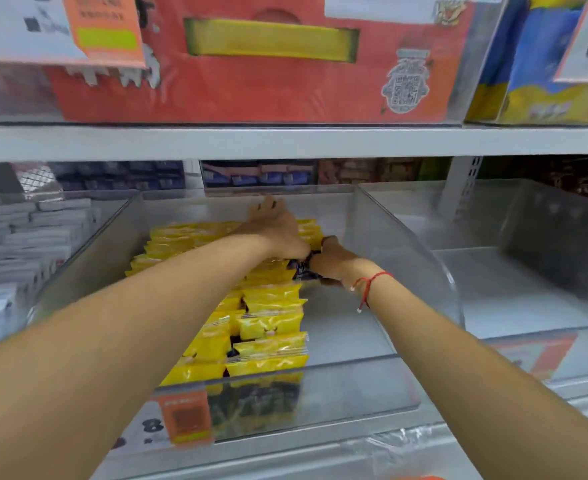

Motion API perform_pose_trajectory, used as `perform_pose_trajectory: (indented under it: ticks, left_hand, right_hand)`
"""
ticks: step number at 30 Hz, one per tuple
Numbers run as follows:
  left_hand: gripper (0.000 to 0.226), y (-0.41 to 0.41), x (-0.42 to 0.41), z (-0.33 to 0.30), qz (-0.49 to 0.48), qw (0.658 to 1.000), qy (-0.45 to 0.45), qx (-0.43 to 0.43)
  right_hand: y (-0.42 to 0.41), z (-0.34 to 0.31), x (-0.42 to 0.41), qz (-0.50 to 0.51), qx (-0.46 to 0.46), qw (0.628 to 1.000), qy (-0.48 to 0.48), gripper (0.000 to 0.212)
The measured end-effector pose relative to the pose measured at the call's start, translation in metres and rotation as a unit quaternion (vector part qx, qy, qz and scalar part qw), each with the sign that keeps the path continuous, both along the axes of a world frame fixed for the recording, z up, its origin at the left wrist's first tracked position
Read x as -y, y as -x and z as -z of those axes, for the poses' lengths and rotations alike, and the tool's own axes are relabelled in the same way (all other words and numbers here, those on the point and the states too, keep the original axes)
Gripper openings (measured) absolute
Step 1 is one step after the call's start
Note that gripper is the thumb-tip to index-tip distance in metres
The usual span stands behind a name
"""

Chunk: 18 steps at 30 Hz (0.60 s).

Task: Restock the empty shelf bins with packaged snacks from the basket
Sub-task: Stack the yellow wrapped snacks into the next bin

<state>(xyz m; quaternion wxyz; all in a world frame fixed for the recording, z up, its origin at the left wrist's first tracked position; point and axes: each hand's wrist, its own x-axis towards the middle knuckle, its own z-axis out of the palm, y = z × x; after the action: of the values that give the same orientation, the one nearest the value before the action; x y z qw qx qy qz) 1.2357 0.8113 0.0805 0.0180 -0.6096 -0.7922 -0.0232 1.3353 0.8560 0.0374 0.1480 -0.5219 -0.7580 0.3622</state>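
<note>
While both my arms reach deep into the clear middle bin (403,244), my left hand (278,230) lies flat on the yellow snack packets (268,323), fingers stretched toward the back wall, palm pressing down on the row. My right hand (330,261), a red string bracelet (368,282) at the wrist, is curled around a dark packet (303,270) and holds it right against the heel of my left hand, over the far end of the yellow stack. Those yellow packets run in overlapping rows down the left half of the bin, from the back to the front lip; the right half shows bare floor. One bin over on my right (528,271), more clear plastic; on my left, white packets (26,237) stacked in rows. Overhead, a red box (268,81) sits on the upper shelf (285,142), and an orange price tag (185,415) is fixed at the front edge below my left forearm.
</note>
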Motion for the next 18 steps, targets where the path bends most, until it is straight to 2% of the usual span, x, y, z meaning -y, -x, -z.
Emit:
perform_pose_trajectory:
  ticks: [3,8,11,14,18]
  left_hand:
    - [0.062,0.004,0.000,-0.002,0.003,1.000,0.013,0.000]
    - [0.052,0.009,0.007,-0.003,0.043,0.992,-0.109,0.039]
    - [0.033,0.008,0.007,-0.001,0.070,0.987,-0.138,0.029]
    - [0.020,0.010,0.008,0.004,0.066,0.988,-0.132,0.053]
    - [0.015,0.009,0.011,0.005,0.058,0.992,-0.089,0.064]
  right_hand:
    - [0.002,0.005,-0.001,0.004,-0.008,1.000,0.029,0.055]
    - [0.002,0.003,-0.005,0.009,0.016,0.999,-0.034,0.031]
    - [0.002,0.006,-0.003,-0.010,-0.042,0.999,-0.002,0.018]
    - [0.003,0.010,-0.004,-0.002,-0.097,0.994,0.055,0.021]
    - [0.001,0.007,-0.002,0.005,-0.155,0.981,0.118,0.041]
